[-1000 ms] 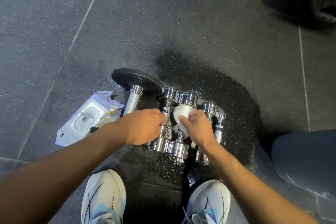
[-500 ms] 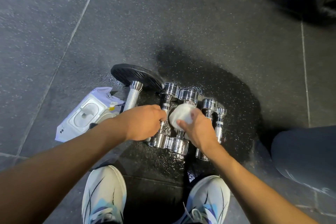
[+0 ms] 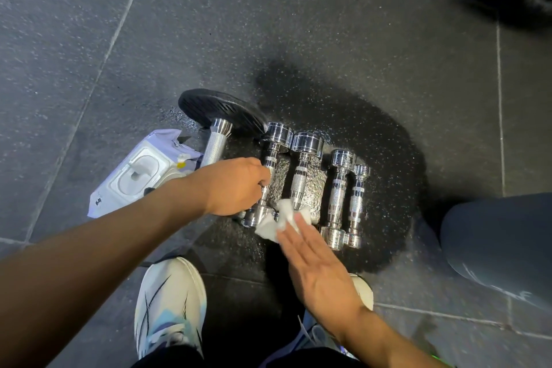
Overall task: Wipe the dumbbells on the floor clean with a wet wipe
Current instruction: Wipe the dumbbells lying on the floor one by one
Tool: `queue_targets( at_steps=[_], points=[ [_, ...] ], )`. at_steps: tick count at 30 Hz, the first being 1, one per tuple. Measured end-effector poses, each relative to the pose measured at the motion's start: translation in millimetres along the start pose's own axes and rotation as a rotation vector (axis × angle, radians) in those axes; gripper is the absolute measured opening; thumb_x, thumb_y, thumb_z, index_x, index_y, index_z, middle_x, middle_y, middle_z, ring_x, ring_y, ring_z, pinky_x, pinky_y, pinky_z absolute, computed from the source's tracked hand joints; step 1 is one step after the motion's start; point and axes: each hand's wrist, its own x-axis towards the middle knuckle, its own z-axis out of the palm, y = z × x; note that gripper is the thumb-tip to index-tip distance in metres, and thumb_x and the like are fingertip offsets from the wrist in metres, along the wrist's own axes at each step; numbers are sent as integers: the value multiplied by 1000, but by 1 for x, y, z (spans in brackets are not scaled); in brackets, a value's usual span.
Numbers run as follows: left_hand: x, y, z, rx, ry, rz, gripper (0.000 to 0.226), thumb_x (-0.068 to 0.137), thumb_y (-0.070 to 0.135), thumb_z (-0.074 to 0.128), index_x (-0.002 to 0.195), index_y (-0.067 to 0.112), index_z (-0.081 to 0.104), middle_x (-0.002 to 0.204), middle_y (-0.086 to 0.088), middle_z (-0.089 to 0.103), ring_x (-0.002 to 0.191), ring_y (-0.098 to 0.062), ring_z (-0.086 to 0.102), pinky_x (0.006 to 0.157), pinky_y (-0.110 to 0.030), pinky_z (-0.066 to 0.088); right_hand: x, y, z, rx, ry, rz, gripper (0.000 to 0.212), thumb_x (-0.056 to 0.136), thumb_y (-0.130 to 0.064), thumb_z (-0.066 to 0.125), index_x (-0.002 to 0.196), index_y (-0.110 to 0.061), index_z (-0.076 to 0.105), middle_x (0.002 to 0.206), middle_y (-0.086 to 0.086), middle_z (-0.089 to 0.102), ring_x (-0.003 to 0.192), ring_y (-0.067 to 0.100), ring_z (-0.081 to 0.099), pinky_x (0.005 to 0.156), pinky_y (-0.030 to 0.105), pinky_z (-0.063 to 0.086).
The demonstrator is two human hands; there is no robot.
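While the left hand [image 3: 236,187] curls around the handle of the leftmost chrome dumbbell [image 3: 270,172], the right hand [image 3: 313,266] lies flat, fingers spread, pressing the wet wipe [image 3: 279,221] onto the near end of the neighbouring dumbbell [image 3: 301,176]. Two smaller dumbbells [image 3: 346,197] lie just right of that one on the floor [image 3: 328,39]; the wipe packet [image 3: 140,173] sits left.

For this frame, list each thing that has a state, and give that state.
left hand: closed on the handle of the leftmost chrome dumbbell
right hand: flat, fingers extended, pressing the wet wipe
wet wipe: crumpled, on the near end of the second dumbbell
wipes pack: lid open
floor: wet around the dumbbells
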Motion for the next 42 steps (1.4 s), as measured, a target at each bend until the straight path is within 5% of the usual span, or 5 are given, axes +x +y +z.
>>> queue_targets(
  at_steps=[12,19,25,30,42],
  points=[
    [-4,1,-2,-6,-13,-20,27,102,22,42,121,24,61,118,6,55,100,-16,57,93,-36,46,-16,9,3,-120,-107,-110,61,107,-43,35,159,-11,28,167,9,23,158,26,8,124,51,16],
    [-1,2,-2,3,-23,-16,23,102,23,43,118,25,61,116,5,55,95,-15,55,88,-36,47,-9,-35,-27,691,-124,534,79,105,-56,35,162,-27,-11,169,-10,-15,153,3,-6,119,18,5],
    [-2,2,-2,5,-31,-26,21,100,23,44,111,24,61,111,3,56,96,-18,58,91,-43,49,33,-15,-31,782,-79,639,62,105,-46,41,155,-13,22,159,5,38,142,28,41,115,33,33],
    [-1,3,-3,10,-46,-24,22,101,23,44,115,25,61,113,4,55,95,-16,57,89,-39,48,80,4,-42,797,51,654,32,108,-21,43,136,-11,35,108,15,61,68,19,61,54,19,51],
    [1,1,0,8,-55,-23,26,102,25,43,123,26,59,119,7,53,101,-15,55,93,-38,47,122,36,-52,1353,40,977,48,100,-21,60,144,-12,43,131,7,61,114,26,64,99,47,57]
  ],
)
